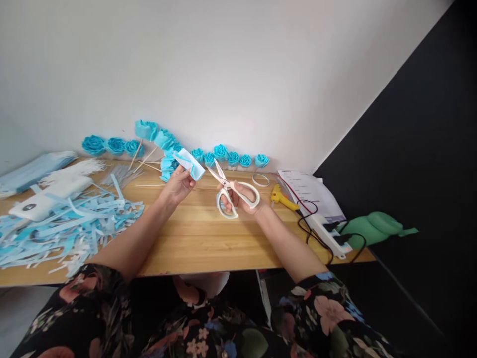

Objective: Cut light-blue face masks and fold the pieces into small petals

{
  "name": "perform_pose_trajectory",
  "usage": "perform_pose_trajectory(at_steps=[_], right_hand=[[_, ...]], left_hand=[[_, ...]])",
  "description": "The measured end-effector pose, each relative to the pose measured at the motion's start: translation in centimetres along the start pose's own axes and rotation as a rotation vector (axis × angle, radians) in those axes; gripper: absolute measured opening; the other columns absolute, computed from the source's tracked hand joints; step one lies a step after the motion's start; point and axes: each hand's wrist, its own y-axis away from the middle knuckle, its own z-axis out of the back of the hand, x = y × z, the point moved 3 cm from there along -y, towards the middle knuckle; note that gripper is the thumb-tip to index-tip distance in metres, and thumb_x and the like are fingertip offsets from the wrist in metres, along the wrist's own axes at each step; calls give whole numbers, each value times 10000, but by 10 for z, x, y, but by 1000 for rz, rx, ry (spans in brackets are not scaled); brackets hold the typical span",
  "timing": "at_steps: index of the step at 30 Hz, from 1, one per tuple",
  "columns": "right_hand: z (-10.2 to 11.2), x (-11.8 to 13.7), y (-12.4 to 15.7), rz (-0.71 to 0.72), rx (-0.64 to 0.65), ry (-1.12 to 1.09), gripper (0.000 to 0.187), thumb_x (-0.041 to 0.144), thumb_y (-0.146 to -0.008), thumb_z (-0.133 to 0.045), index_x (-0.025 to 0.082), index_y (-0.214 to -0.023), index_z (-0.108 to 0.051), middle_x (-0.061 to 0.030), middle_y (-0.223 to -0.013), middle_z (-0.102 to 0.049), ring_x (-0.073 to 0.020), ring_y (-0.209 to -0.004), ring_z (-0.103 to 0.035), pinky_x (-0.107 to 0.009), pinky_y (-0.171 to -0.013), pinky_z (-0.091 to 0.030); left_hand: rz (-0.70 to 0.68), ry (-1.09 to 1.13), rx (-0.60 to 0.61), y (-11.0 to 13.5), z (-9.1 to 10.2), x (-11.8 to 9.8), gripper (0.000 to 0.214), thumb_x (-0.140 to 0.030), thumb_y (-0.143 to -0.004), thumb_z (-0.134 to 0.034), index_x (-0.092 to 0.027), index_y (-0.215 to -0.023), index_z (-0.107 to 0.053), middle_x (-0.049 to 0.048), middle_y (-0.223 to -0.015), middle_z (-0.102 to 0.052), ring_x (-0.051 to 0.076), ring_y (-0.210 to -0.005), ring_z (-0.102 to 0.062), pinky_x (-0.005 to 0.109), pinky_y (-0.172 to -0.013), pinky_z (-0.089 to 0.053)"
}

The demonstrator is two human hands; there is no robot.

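Note:
My left hand [179, 185] pinches a folded piece of white and light-blue sheet [190, 164], raised above the wooden table. In my right hand [238, 198] are white-handled scissors [224, 184], my fingers through the handle loops. Their blades are parted and point up and left, a short gap to the right of the sheet. Behind both hands, a row of blue handmade flowers [220, 152] stands along the wall. More blue flowers [146, 130] on thin sticks lean at the left, some partly hidden behind the sheet.
Cut blue and white strips [74, 233] heap on the table's left, around a white device [52, 198]. Pale blue sheets [35, 174] are stacked behind. At right lie a yellow glue gun [283, 198], a power strip [328, 233] with black cords, papers [311, 194] and a green object [376, 228].

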Motion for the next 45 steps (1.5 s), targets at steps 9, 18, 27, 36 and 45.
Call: perform_pose_trajectory(at_steps=[9, 18, 27, 36, 45], right_hand=[[11, -36, -3, 26, 44, -119, 550, 620, -823, -673, 146, -1096, -615, -8, -685, -650, -124, -535, -565, -262, -499, -505], [11, -42, -5, 39, 86, -83, 526, 586, -870, -649, 129, -1129, -620, -24, -717, -677, -124, -543, -594, -263, -505, -523], [11, -40, -5, 64, 69, -35, 533, 597, -861, -653, 132, -1119, -625, -19, -722, -685, -125, -545, -605, -260, -504, -521], [9, -38, -4, 58, 73, -18, 553, 615, -859, -644, 135, -1132, -611, -17, -711, -684, -134, -534, -614, -256, -479, -503], [6, -36, -6, 89, 34, -4, 499, 583, -882, -625, 145, -1121, -611, -14, -708, -681, -126, -556, -593, -291, -586, -553]], left_hand=[[28, 100, -8, -3, 6, 4, 470, -157, -593, -889, -204, -965, -605, -82, -727, -625, 45, -550, -562, 135, -388, -375], [40, 115, 2, -4, 8, 5, 445, -122, -610, -875, -197, -953, -601, -85, -692, -625, 50, -541, -571, 136, -389, -371], [32, 122, 7, -4, 7, 4, 402, -116, -652, -853, -200, -961, -610, -78, -697, -629, 50, -542, -567, 139, -393, -370], [47, 77, 20, -2, 4, 6, 433, -139, -610, -873, -190, -947, -605, -70, -699, -635, 56, -521, -561, 141, -374, -363], [54, -8, 73, 0, 2, 14, 396, -230, -640, -890, -163, -940, -640, -41, -691, -649, 69, -532, -581, 143, -368, -376]])
